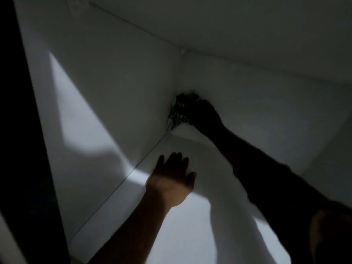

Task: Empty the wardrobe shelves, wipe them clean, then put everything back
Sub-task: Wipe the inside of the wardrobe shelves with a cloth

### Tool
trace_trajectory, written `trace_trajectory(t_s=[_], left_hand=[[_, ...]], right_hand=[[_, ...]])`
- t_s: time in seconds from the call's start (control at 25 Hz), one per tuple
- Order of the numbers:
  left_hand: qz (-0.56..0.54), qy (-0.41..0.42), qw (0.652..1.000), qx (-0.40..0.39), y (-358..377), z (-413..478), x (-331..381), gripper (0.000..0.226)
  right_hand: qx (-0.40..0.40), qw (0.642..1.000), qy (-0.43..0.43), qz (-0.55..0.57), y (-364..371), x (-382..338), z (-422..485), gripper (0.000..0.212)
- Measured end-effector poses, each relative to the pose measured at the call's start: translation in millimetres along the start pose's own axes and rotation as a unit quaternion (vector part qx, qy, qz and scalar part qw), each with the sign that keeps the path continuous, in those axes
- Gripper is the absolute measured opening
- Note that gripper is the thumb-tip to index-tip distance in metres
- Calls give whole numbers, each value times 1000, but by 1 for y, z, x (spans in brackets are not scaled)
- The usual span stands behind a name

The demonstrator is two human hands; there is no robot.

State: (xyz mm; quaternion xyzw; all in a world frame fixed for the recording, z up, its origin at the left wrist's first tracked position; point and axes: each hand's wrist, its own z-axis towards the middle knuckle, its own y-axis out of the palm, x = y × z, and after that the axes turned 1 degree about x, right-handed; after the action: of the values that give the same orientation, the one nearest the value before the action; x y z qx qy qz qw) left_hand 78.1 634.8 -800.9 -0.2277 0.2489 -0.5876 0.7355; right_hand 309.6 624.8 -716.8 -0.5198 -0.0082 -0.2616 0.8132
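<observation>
Obs., head view, inside the wardrobe compartment. Light is poor; one bright patch falls across the left side wall (99, 103) and the near part of the shelf (186, 229).

My left hand (172, 178) lies flat on the white shelf, palm down, fingers straight and slightly spread, holding nothing. It sits near the seam where the shelf meets the left side wall, about midway back.

My right hand (204, 116) is reached deep into the far left corner, where the side wall, the back wall (257, 103) and the shelf meet. Its fingers are curled round a dark cleaning cloth (178, 111) (dark with bluish strands or fringe; the blur and shadow make the material hard to judge). The cloth is pressed right into the corner, touching the side wall and just above the shelf surface. Whether it also touches the back wall I cannot tell.

The two hands are well apart: left nearer me, right at the back. My right arm crosses the frame in a dark sleeve (276, 180).

A small white fitting (182, 51) sits high in the same corner, under the panel above (247, 21).

A dark vertical edge (21, 130) runs down the left of the view.
</observation>
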Motion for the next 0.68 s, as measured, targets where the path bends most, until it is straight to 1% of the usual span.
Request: trace_trajectory(t_s=[0.04,0.08,0.12,0.16,0.2,0.24,0.28,0.32,0.36,0.4,0.44,0.48,0.52,0.56,0.6,0.64,0.68], left_hand=[[-9,-10,999,-43,1,2,0,61],[-10,-22,998,-52,3,3,0,54],[13,-18,999,-47,2,2,0,50],[3,-24,998,-59,1,3,1,49],[-1,-37,997,-67,0,4,1,50],[-1,-38,998,-55,2,5,1,51],[-9,-47,997,-58,-1,5,2,51],[-11,-53,997,-53,0,5,3,51],[-10,-51,996,-66,0,4,3,51],[-11,-41,997,-59,5,4,2,52],[-16,-35,997,-72,4,3,1,52],[-18,-27,997,-66,5,2,1,52],[-19,-23,997,-71,2,1,1,52],[-14,-14,999,-51,2,2,1,51],[-8,-19,999,-49,-1,3,1,48],[2,-22,999,-25,1,4,1,46],[0,-34,998,-45,-2,5,0,47]], right_hand=[[0,999,19,49,-1,1,2,60],[-6,997,-12,80,-6,-3,2,58],[8,993,-30,116,-15,-7,0,58],[6,994,-46,95,-23,-11,1,57],[45,992,-65,101,-41,-12,11,55],[92,987,-93,92,-63,-19,14,50],[69,991,-50,106,-91,-24,24,47],[0,984,-50,169,-93,-29,27,44],[-51,964,8,262,-99,-29,29,43],[-80,939,90,323,-102,-35,45,40],[-109,895,172,396,-116,-52,52,33],[-83,878,206,425,-114,-63,47,26],[-11,880,188,436,-104,-67,41,22],[54,893,207,396,-80,-67,34,30],[45,904,199,375,-51,-70,19,46],[23,932,163,323,-24,-75,12,55],[-18,937,160,309,-18,-73,7,54]])
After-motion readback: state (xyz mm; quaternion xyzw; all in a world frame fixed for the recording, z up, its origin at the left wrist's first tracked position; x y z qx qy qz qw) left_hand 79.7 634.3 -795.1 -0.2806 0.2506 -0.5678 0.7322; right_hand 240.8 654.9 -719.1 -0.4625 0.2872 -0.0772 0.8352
